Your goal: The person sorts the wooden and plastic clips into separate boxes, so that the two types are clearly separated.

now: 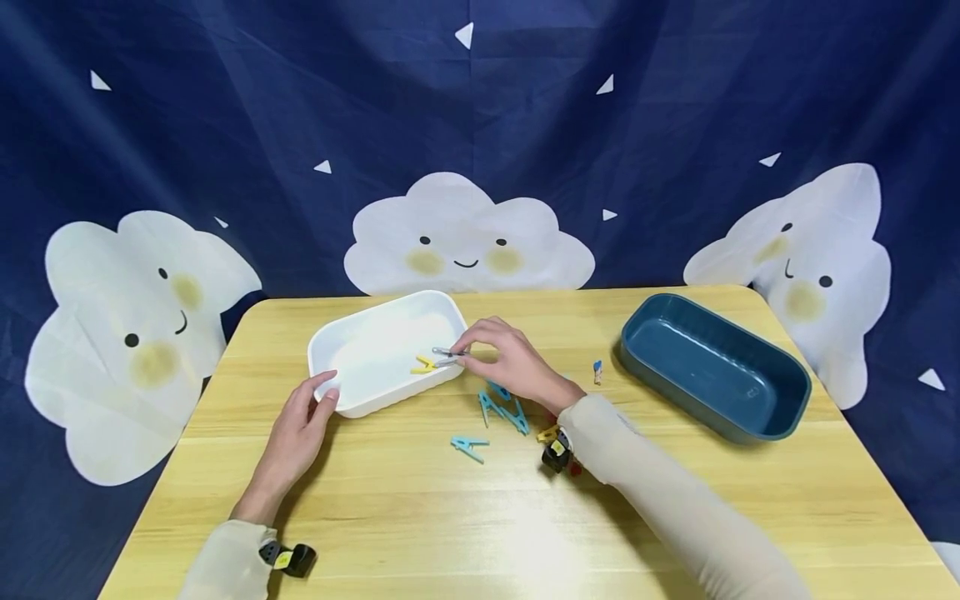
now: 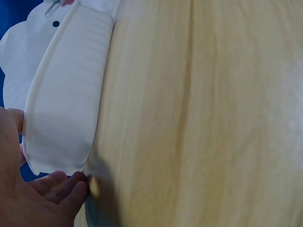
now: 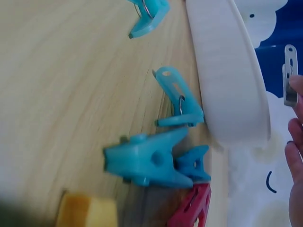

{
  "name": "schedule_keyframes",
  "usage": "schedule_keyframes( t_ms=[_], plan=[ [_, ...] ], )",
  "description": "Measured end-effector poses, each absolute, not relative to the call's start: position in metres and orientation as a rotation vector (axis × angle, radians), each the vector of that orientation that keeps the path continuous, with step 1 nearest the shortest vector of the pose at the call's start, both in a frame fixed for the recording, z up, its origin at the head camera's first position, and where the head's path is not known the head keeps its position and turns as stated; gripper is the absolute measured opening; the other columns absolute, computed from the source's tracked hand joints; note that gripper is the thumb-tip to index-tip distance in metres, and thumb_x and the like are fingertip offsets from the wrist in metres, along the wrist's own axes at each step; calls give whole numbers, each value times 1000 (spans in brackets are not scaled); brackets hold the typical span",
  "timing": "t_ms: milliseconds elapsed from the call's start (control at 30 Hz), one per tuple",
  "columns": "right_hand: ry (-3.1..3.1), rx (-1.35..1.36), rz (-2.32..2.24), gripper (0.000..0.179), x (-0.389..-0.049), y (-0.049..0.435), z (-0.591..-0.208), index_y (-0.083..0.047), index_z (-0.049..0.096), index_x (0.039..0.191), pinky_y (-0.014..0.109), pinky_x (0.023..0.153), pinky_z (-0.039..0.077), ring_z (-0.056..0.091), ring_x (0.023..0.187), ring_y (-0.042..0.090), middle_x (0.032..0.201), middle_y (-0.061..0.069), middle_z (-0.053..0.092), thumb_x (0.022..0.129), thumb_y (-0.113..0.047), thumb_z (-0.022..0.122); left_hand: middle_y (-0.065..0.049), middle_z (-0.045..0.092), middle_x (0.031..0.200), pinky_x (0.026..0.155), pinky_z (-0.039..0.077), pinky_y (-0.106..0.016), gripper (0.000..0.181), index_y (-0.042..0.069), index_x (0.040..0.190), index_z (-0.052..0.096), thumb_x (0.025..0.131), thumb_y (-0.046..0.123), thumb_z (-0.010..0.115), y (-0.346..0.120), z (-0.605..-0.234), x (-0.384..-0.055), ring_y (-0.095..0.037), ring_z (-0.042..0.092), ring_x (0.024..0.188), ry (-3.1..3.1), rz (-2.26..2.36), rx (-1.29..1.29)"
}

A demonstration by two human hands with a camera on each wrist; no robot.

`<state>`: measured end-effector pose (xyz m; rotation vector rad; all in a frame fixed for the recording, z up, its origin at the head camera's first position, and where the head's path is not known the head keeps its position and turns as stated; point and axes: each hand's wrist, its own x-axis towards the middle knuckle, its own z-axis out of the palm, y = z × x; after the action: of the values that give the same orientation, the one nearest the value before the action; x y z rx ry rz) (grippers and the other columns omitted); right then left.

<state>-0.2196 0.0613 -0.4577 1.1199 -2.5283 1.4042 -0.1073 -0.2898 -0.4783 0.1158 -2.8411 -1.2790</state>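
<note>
A white plastic bin (image 1: 352, 400) stands at the back left of the table. My left hand (image 1: 300, 429) grips its near left corner, and in the left wrist view the fingers (image 2: 71, 191) lie against the outside of the end wall. My right hand (image 1: 506, 358) is over the bin's right end and pinches a grey clothespin (image 3: 290, 78) between thumb and fingers. A yellow clothespin (image 1: 422, 365) shows inside the bin, just left of the grey one. Below the right hand, several blue clothespins (image 1: 516, 418) lie on the table, one of them (image 1: 469, 447) nearer the front.
A dark teal bin (image 1: 712, 367) stands at the back right. Left of it is a small figurine-like object (image 1: 597, 372) with a blue top. Under the right forearm lie a yellow clothespin (image 1: 548, 434) and a red one (image 3: 191, 208). A blue cloud-print curtain (image 1: 465, 100) hangs behind the table.
</note>
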Motion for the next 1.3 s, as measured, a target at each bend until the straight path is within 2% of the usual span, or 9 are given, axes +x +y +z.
schedule_keyframes(
  t_ms=[167,433,567,767,1300],
  plan=[
    [-2564,1079,1329,12,-222,48,-459,-16,81,116,44,107,53,59,122,20,121,-1,75,104,-17,77,-28,41,167,124,32,-66,57,9,162,46,119,45,41,-291,-479,-107,-44,41,152,-2841,-1278,118],
    [-2638,1043,1309,12,-227,32,-467,-17,80,116,31,91,60,58,122,17,124,-3,73,107,-19,73,-28,42,167,125,32,-65,56,8,162,46,119,44,42,-290,-479,-107,-44,41,154,-2831,-1290,117],
    [-2625,1049,1258,11,-230,24,-468,-17,80,115,35,96,57,59,121,17,120,-4,74,106,-20,74,-28,42,167,125,31,-66,56,8,162,47,119,43,42,-291,-479,-107,-45,40,155,-2828,-1286,113],
    [-2611,1065,1150,11,-236,8,-464,-16,81,114,39,105,53,62,117,19,117,-2,76,105,-19,75,-28,44,165,122,34,-64,56,9,162,47,119,44,42,-291,-479,-107,-42,45,146,-2823,-1283,118],
    [-2730,1038,947,10,-242,-14,-463,-16,82,112,34,105,54,65,113,19,111,-3,80,105,-20,76,-28,41,167,124,33,-65,56,9,162,46,118,45,42,-291,-480,-108,-43,42,152,-2827,-1285,125]
  ],
)
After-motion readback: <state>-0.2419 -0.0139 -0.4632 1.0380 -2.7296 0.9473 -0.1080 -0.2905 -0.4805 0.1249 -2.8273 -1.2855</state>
